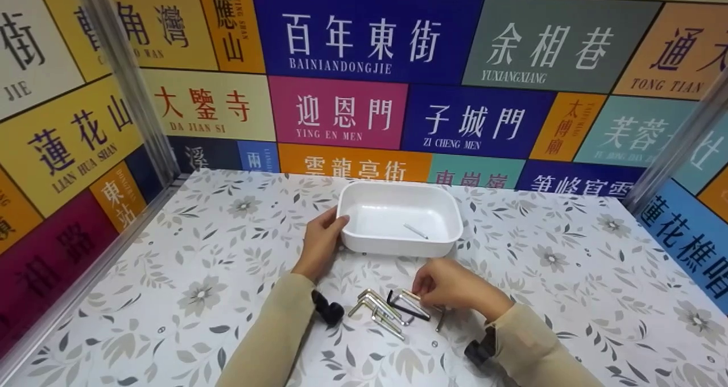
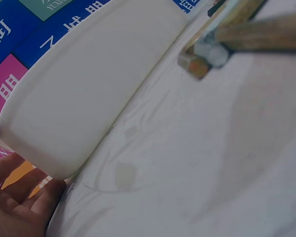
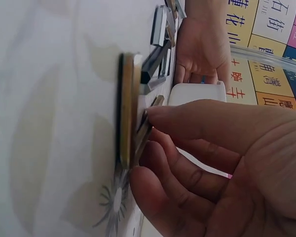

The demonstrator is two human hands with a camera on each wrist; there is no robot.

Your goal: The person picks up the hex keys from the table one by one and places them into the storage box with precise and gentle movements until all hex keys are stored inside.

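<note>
Walls (image 1: pixel 335 134) patterned in coloured blocks (image 1: pixel 463 40) with Chinese lettering (image 1: pixel 364 37) stand behind and beside the white, grey-flowered surface (image 1: pixel 153 324).

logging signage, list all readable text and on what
"百年東街 BAINIANDONGJIE", wide blue wall panel
"余相巷 YUXIANGXIANG", grey panel
"迎恩門 YING EN MEN", pink panel
"子城門 ZI CHENG MEN", smaller blue panel
"大鑒寺 DA JIAN SI", cream panel
"蓮花山 LIAN HUA SHAN", yellow panel
"應山 YING SHAN", narrow orange panel
"通 TONG TIAN", peach panel
"太傅廟", small orange panel
"東站", left orange panel
Other panels: cut off, small or blurred.
White tray, hex keys: none legible.
</note>
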